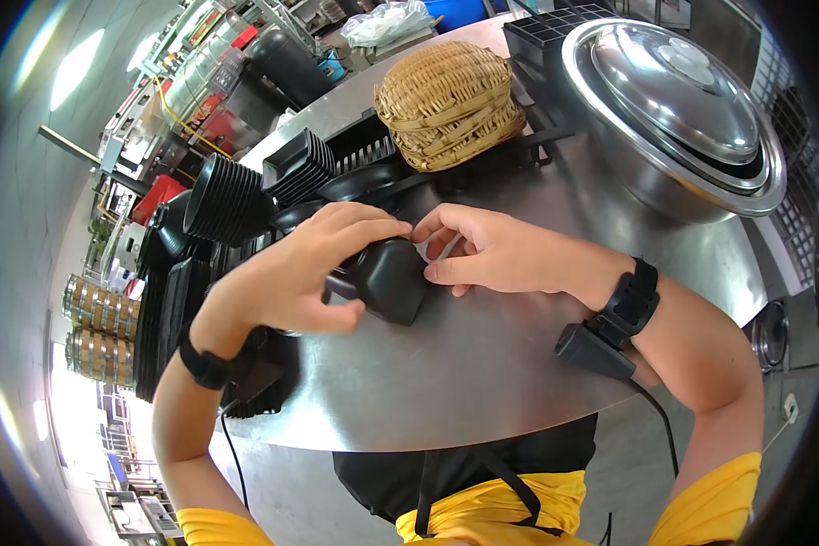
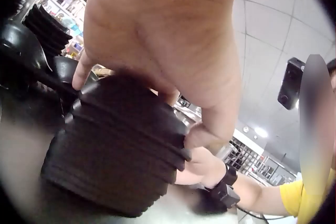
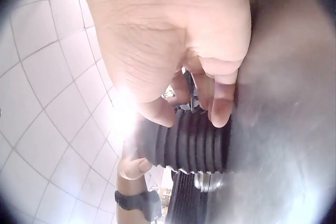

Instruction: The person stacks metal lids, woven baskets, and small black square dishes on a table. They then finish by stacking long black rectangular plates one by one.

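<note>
A nested stack of black bowls (image 1: 393, 280) is bottom-up over the steel table (image 1: 464, 364), its rims forming ridges in both wrist views. My left hand (image 1: 314, 268) arches over it from the left. In the left wrist view, the fingers and thumb of that hand span the stack (image 2: 118, 145), a fingertip on one side and the thumb at the other edge. From the right, my right hand (image 1: 487, 250) holds the near side with curled fingers. Its fingertips (image 3: 220, 115) rest against the ridged rims in the right wrist view.
Behind the hands are a woven basket (image 1: 446, 105) and a black pan handle (image 1: 519, 144). Nested black bowls (image 1: 223, 205) and square dishes (image 1: 300, 164) crowd the left. A large lidded steel basin (image 1: 678, 118) occupies the back right. Cables hang from both wrist cameras.
</note>
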Available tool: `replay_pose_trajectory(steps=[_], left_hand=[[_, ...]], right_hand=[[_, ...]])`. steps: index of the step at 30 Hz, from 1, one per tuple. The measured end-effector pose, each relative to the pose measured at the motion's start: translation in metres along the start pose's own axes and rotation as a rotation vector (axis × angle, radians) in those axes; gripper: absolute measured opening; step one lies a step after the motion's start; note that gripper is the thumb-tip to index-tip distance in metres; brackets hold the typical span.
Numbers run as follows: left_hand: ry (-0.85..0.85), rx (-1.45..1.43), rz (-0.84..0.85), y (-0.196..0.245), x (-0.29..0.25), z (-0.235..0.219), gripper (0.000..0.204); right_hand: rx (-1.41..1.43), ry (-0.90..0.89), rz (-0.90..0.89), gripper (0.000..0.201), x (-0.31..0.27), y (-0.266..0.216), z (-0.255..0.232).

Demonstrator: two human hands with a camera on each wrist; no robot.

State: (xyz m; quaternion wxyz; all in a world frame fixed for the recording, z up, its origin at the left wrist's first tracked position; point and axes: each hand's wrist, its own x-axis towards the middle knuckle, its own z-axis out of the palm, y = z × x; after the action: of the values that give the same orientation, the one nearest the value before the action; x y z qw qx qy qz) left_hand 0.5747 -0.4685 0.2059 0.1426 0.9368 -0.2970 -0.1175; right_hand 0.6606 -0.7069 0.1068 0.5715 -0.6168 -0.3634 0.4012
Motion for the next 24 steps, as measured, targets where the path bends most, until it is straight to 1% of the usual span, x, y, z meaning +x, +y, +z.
replay_pose_trajectory(steps=[1,3,4,5,7,8,9,11,12,13,14,15,17,18,19,21,22,23,24], left_hand=[[0.002,0.0,0.001,0.005,-0.001,0.004,0.08],[0.072,0.04,-0.072,0.016,0.0,0.009,0.083],[0.134,0.031,-0.029,0.013,0.001,0.015,0.084],[0.192,0.034,-0.031,0.014,0.004,0.02,0.081],[0.313,0.036,-0.074,0.021,0.017,0.033,0.075],[0.394,0.043,-0.085,0.024,0.024,0.04,0.072],[0.476,0.05,-0.101,0.028,0.029,0.048,0.07],[0.61,0.034,-0.136,0.038,0.037,0.061,0.067],[0.646,0.003,-0.141,0.04,0.038,0.066,0.067],[0.682,-0.028,-0.141,0.041,0.039,0.07,0.066],[0.673,-0.059,-0.161,0.04,0.038,0.072,0.068],[0.697,-0.063,-0.171,0.039,0.037,0.073,0.068],[0.675,-0.025,-0.197,0.037,0.036,0.074,0.069],[0.648,-0.038,-0.209,0.037,0.035,0.072,0.069],[0.668,-0.047,-0.212,0.035,0.033,0.072,0.069],[0.667,-0.063,-0.18,0.029,0.034,0.073,0.068],[0.682,-0.08,-0.172,0.028,0.034,0.074,0.068],[0.686,-0.075,-0.168,0.026,0.033,0.074,0.068],[0.688,-0.067,-0.165,0.025,0.032,0.074,0.068]], right_hand=[[-0.011,0.005,-0.003,0.049,0.001,0.0,0.0],[-0.031,0.0,-0.018,0.053,0.002,0.003,0.0],[-0.048,-0.007,-0.033,0.056,0.003,0.004,0.0],[-0.057,-0.018,-0.033,0.056,0.001,0.003,0.001],[-0.037,0.016,-0.082,0.068,-0.003,-0.001,0.0],[-0.007,0.038,-0.06,0.074,-0.004,-0.002,-0.003],[-0.081,0.043,-0.061,0.078,-0.006,-0.006,-0.008],[-0.071,0.03,-0.06,0.085,-0.009,-0.007,-0.017],[-0.091,0.009,-0.053,0.085,-0.009,-0.008,-0.019],[-0.081,0.0,-0.047,0.092,-0.01,-0.009,-0.021],[-0.069,-0.007,-0.041,0.099,-0.01,-0.01,-0.02],[-0.089,-0.023,-0.035,0.099,-0.009,-0.01,-0.017],[-0.062,0.031,-0.121,0.111,-0.007,-0.009,-0.01],[-0.146,0.053,-0.041,0.116,-0.007,-0.012,-0.011],[-0.164,0.044,-0.032,0.116,-0.006,-0.012,-0.01],[-0.125,0.065,-0.077,0.116,-0.005,-0.007,-0.011],[-0.061,0.068,-0.024,0.115,-0.005,-0.004,-0.012],[-0.075,0.073,-0.008,0.115,-0.005,-0.005,-0.01],[-0.027,0.085,-0.032,0.115,-0.005,-0.005,-0.007]])
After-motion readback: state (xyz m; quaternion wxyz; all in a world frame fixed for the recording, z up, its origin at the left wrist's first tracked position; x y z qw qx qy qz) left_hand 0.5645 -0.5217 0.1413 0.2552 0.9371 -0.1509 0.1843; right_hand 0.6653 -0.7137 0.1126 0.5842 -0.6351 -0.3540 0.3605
